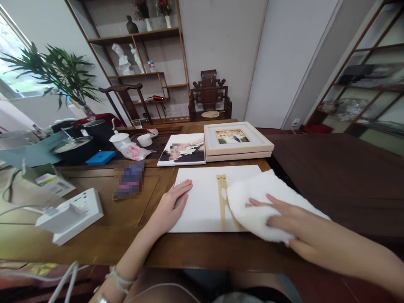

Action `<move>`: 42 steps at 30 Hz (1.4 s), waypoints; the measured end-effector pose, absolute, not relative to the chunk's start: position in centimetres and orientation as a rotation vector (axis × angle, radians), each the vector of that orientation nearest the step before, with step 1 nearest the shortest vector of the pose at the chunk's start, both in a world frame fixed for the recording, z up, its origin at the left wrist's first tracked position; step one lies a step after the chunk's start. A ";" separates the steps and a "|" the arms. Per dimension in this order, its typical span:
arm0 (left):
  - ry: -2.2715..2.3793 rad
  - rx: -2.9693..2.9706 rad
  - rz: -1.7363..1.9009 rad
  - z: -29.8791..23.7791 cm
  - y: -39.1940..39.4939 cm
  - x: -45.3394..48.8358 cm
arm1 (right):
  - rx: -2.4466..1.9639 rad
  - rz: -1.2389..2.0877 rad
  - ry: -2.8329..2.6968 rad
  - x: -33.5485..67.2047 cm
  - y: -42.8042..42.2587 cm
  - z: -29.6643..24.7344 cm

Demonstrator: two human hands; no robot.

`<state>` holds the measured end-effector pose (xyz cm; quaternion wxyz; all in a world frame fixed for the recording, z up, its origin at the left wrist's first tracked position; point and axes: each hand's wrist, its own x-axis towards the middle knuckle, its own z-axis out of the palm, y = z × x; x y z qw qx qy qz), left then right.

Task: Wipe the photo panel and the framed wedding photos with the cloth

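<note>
A white canvas picture [198, 202] with a tan long-bodied cartoon animal lies flat at the front edge of the wooden table. My left hand [173, 206] rests on the picture's left side, its fingers stretched out flat and holding nothing. On the right side, my right hand [280, 219] is closed on a fluffy white cloth [255, 189], which covers the picture's right part. The cloth's far end trails past the table's right edge. Some of my right fingers are sunk in the pile or hidden.
Behind lie a photo print [186, 149] and stacked wooden frames [238, 139]. To the left are a white power strip [78, 214], a small box [50, 179], a dark packet [129, 181], a blue block [100, 158], a black pot [72, 147] and a white teapot [120, 139].
</note>
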<state>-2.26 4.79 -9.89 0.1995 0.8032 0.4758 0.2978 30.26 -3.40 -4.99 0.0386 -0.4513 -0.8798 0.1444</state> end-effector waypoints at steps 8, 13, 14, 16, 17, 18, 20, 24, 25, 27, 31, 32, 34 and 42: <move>1.330 2.246 0.841 -9.9 4.8 -2.4 | -1.419 0.255 -2.518 29.4 5.0 -7.8; 1.325 2.239 0.853 -10.1 4.7 -2.3 | -1.457 0.365 -2.590 30.2 2.0 -6.4; 1.326 2.238 0.854 -10.1 4.7 -2.3 | -1.448 0.415 -2.619 30.5 0.7 -5.8; 1.331 2.242 0.848 -10.1 4.7 -2.3 | -1.407 0.506 -2.675 31.0 -1.9 -4.8; 1.333 2.247 0.847 -10.0 4.8 -2.3 | -1.381 0.537 -2.699 31.1 -3.0 -4.4; 1.334 2.252 0.846 -10.0 4.8 -2.2 | -1.359 0.555 -2.715 31.2 -3.8 -4.1; 1.335 2.259 0.844 -10.0 4.8 -2.2 | -1.339 0.566 -2.735 31.2 -4.4 -3.7; 1.334 2.255 0.846 -9.9 4.8 -2.2 | -1.427 0.488 -2.685 30.1 -1.8 -4.4; 1.332 2.254 0.849 -9.9 4.8 -2.2 | -1.440 0.459 -2.668 29.7 -0.8 -4.8; 1.329 2.251 0.851 -9.9 4.8 -2.3 | -1.439 0.407 -2.631 28.8 1.4 -5.6; 1.326 2.244 0.852 -9.8 4.8 -2.3 | -1.333 0.212 -2.557 26.9 4.9 -7.2; 1.326 2.246 0.849 -9.8 4.9 -2.3 | -1.282 0.157 -2.569 26.6 5.4 -7.5; 1.328 2.250 0.842 -9.8 4.9 -2.4 | -1.198 0.097 -2.628 26.2 5.6 -7.6; 1.327 2.273 0.851 -10.1 4.9 -2.3 | -1.134 0.529 -2.886 26.1 -2.7 -3.8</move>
